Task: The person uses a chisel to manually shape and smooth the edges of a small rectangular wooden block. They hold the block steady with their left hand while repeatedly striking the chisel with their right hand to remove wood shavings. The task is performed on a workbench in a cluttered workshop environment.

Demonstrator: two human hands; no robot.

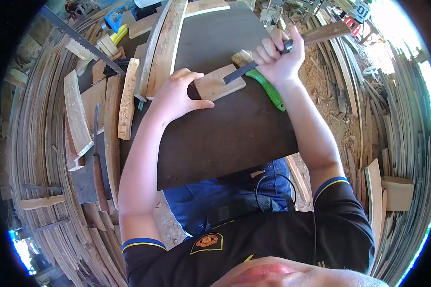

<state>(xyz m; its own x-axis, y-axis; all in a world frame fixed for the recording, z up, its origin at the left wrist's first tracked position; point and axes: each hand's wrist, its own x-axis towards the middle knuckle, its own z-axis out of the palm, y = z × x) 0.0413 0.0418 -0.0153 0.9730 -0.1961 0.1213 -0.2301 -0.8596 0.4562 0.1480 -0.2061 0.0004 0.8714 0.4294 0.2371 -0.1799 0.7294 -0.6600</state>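
The chisel blade (248, 69) is metal, the block (212, 85) smooth wood, the tabletop (220, 138) matt.

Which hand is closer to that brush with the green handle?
The right. The right hand, gripping a chisel, is close beside the green-handled brush. The left hand is farther off, at the opposite end of the small wooden board.

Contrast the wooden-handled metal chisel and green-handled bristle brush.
The wooden-handled metal chisel is gripped in the right hand; the green-handled bristle brush lies on the dark table. The chisel is brown and dark grey; the brush, green and tan. Both are hand tools.
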